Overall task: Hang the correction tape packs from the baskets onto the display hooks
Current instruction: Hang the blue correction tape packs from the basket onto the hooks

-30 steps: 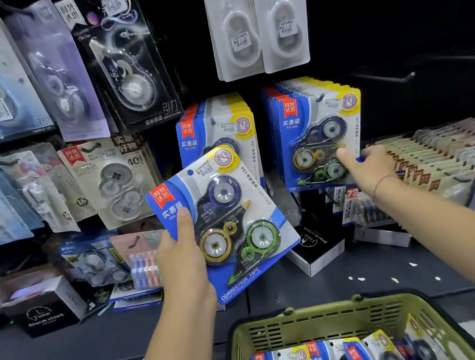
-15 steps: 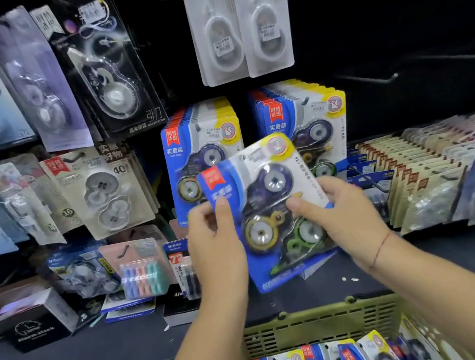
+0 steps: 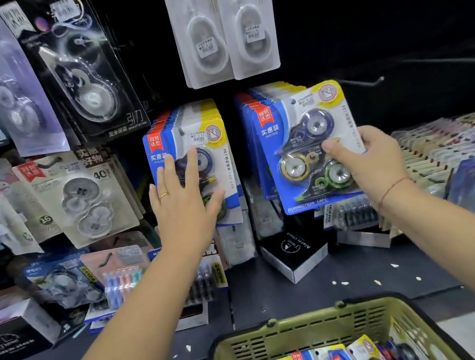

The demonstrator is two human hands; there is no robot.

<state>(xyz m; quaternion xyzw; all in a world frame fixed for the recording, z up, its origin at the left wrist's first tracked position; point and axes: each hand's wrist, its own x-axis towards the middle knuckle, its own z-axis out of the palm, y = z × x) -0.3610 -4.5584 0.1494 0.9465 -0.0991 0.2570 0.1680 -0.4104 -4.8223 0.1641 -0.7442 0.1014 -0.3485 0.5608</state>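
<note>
up at the right-hand row of hung packs (image 3: 247,122), the correction tape pack (image 3: 291,137) sits in the right hand (image 3: 373,164), thumb on the blister front, fingers wrapped round the card's right edge, firm pinch. looks light & stiff-ish, thin card w/ a slick plastic bubble, prob bends if squeezed hard, so best hold is the side edge or lower half, leaving the hang hole up top free. left hand (image 3: 184,207) is flat, fingers straight & spread, pressing the front of the left row (image 3: 219,151); more packs wait in the green basket (image 3: 300,330) below.
</note>
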